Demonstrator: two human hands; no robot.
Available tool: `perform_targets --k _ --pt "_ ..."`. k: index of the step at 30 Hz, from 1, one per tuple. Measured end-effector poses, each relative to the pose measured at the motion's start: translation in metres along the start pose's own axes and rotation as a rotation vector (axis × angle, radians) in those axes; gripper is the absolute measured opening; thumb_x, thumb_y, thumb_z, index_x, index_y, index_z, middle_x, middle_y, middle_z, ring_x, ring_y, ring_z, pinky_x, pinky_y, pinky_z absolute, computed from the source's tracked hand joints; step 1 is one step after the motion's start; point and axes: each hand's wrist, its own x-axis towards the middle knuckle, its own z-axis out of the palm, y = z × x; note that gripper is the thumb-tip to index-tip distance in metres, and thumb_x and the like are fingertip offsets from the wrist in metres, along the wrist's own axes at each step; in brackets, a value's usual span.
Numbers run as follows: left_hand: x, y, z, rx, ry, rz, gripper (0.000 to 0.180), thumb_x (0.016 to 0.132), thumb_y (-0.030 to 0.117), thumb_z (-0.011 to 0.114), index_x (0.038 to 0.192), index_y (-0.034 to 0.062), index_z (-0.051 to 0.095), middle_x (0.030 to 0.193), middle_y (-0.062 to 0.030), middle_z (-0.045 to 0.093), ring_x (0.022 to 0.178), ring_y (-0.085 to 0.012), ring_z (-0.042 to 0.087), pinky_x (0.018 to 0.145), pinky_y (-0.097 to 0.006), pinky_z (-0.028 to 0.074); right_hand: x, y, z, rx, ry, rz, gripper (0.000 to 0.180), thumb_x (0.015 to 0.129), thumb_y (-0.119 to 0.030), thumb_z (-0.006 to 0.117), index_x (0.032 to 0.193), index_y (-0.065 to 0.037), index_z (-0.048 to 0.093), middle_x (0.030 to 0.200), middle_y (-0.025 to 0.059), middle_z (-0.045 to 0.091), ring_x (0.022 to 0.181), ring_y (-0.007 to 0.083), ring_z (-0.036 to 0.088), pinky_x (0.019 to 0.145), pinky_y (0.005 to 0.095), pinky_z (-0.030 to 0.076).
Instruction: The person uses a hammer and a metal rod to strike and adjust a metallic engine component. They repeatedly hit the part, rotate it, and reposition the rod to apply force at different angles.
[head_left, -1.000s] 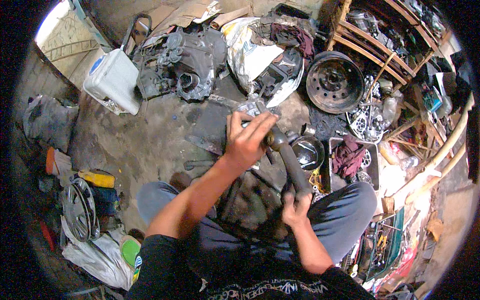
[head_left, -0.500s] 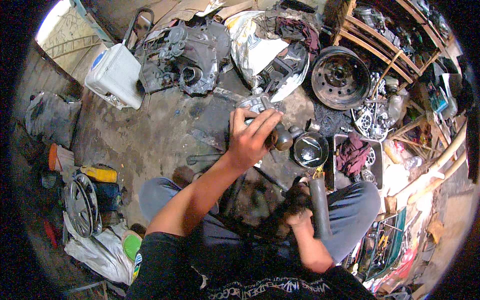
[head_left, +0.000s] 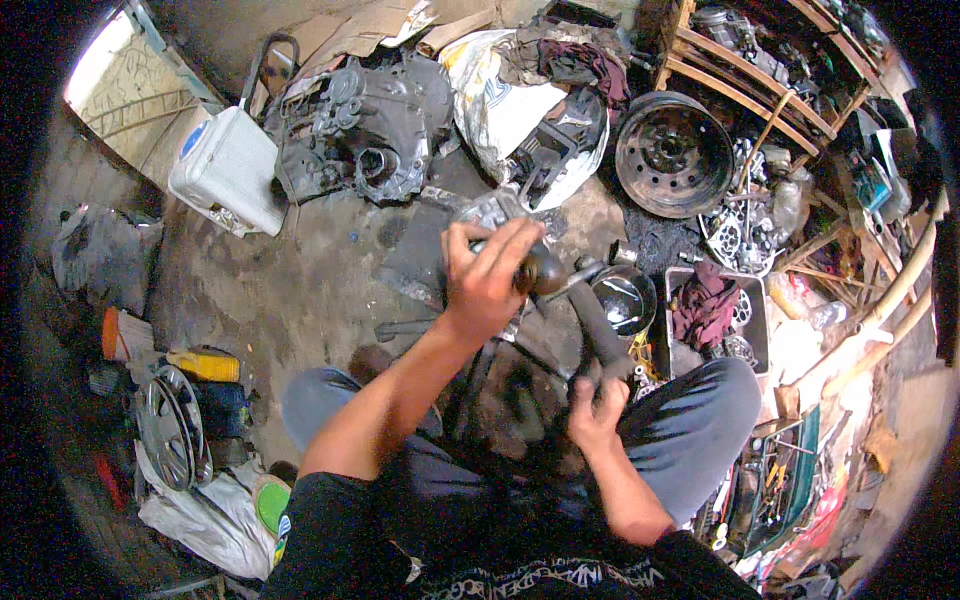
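Observation:
My left hand (head_left: 490, 280) is closed over a grey metal part (head_left: 495, 210) above the floor in front of me, its fingers curled across the top. A rounded, dark metal piece (head_left: 541, 270) sticks out at the right of those fingers. My right hand (head_left: 600, 410) grips the lower end of a thick, dark cylindrical bar (head_left: 598, 325), thumb and fingers around it. The bar slants up and left, its far end close to the rounded piece; whether they touch I cannot tell. Between my knees lie dark metal rods (head_left: 540, 357), partly in shadow.
A round pan (head_left: 645, 317) and a grey tray (head_left: 762, 340) holding a maroon rag (head_left: 705, 305) stand at the right. Farther back are a steel wheel rim (head_left: 675, 190), a gearbox housing (head_left: 330, 120) and a white container (head_left: 235, 160). Wheel covers (head_left: 165, 430) lie at the left.
My right hand has swung the bar from beside my right knee up and left toward the metal part. My left hand has shifted slightly left, still on the part.

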Motion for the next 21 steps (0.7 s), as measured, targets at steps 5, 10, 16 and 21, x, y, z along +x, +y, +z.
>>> perform_targets --k 5,10,16,21 --pt "0.008 0.005 0.003 -0.079 0.069 0.022 0.048 0.069 0.005 0.064 0.117 0.0093 0.065 0.117 -0.005 0.065 0.086 -0.0269 0.051 0.079 -0.042 0.039 -0.013 0.031 0.001 0.152 0.139 -0.383 0.028 0.074 -0.022 0.07 0.093 -0.003 0.06 0.082 0.0138 0.065 0.067 0.0333 0.064 0.056 0.0445 0.047" --pt "0.003 -0.004 -0.002 0.066 -0.026 -0.021 0.05 0.074 0.027 0.074 0.118 0.0063 0.061 0.117 -0.008 0.067 0.103 -0.0219 0.064 0.085 -0.042 0.04 -0.004 0.002 0.007 -0.04 0.001 0.018 0.042 0.075 -0.013 0.066 0.114 0.002 0.059 0.086 0.0177 0.065 0.071 0.0349 0.063 0.06 0.0395 0.047" --pt "0.004 0.001 -0.001 0.073 -0.014 0.045 0.055 0.074 0.036 0.076 0.118 0.0061 0.061 0.117 -0.0076 0.067 0.104 -0.0211 0.063 0.085 -0.04 0.038 -0.026 0.063 0.0 0.437 -0.087 -0.302 0.032 0.066 -0.011 0.073 0.095 -0.002 0.065 0.08 0.0104 0.068 0.063 0.0311 0.065 0.056 0.0391 0.051" --pt "0.004 -0.006 0.0 0.066 -0.001 -0.03 0.055 0.074 0.033 0.077 0.118 0.0058 0.061 0.117 -0.0079 0.067 0.104 -0.0216 0.063 0.086 -0.041 0.037 0.001 -0.02 0.002 -0.068 -0.081 0.186 0.022 0.095 -0.02 0.052 0.096 0.001 0.058 0.089 0.0181 0.061 0.074 0.0316 0.057 0.073 0.0396 0.046"
